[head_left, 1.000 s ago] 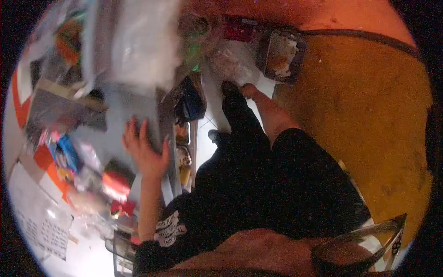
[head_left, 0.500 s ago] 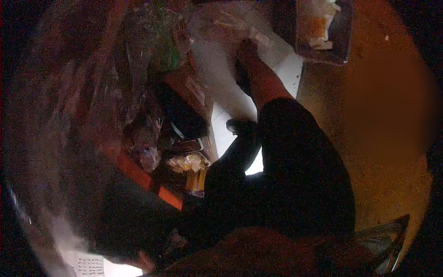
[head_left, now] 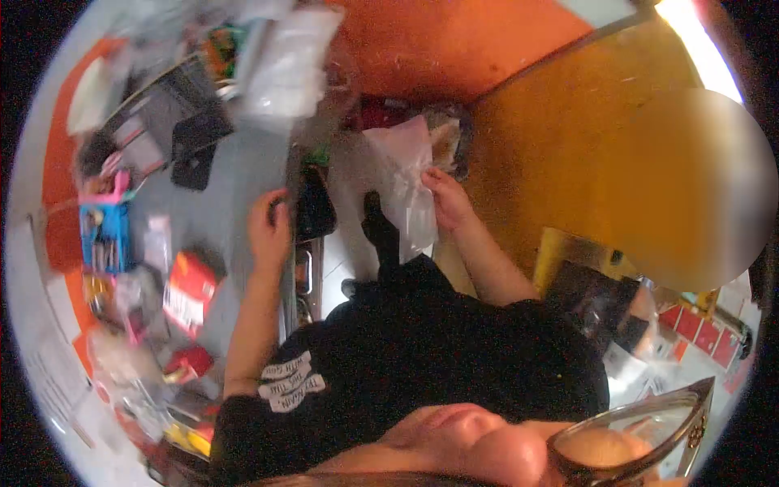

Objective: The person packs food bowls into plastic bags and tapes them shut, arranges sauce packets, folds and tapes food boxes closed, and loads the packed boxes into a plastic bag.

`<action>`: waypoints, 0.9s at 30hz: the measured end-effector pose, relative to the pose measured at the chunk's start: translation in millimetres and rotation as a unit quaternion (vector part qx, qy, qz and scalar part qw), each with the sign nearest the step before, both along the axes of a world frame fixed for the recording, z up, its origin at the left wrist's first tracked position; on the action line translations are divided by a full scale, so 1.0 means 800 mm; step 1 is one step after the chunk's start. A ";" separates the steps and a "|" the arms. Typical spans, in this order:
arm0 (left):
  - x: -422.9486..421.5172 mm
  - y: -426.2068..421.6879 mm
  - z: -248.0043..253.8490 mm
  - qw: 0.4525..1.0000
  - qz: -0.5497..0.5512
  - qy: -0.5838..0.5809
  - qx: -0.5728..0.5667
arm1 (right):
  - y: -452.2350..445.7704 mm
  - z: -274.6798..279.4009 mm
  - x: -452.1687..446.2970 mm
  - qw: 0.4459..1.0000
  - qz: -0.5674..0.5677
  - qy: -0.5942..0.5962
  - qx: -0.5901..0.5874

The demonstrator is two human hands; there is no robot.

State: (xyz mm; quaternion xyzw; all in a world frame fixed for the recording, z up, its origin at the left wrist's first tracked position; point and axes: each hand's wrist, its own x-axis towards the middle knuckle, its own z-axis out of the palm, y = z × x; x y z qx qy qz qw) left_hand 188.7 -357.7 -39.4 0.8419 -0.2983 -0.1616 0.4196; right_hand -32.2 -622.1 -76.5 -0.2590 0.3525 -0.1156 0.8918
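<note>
My right hand [head_left: 448, 199] pinches the edge of a translucent, pinkish-white plastic bag [head_left: 402, 158], which hangs loosely over the floor in front of my legs. My left hand [head_left: 269, 227] is at the edge of the grey desk [head_left: 243, 166], its fingers curled. Something dark shows between those fingers, too small to name. On the desktop near that hand lie a black phone-like object [head_left: 195, 166] and a red and white box [head_left: 191, 292]. Beside the desk edge, a dark object [head_left: 315, 203] sits lower down.
A blue basket [head_left: 104, 239] with small items stands at the desk's far left. White plastic packs [head_left: 288, 69] lie at its far end. An orange wall [head_left: 454, 40] and a yellow-brown panel [head_left: 560, 138] bound the space. More bagged goods [head_left: 450, 142] sit behind the held bag.
The view has risen from a dark, low look at the floor and stored goods to a brighter one over the desk. Both hands now show clearly, the right one holding the plastic bag.
</note>
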 end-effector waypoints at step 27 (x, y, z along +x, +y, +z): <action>-0.185 0.310 0.292 0.931 0.092 0.191 -0.297 | 0.370 0.367 0.094 0.512 0.392 -0.380 -0.663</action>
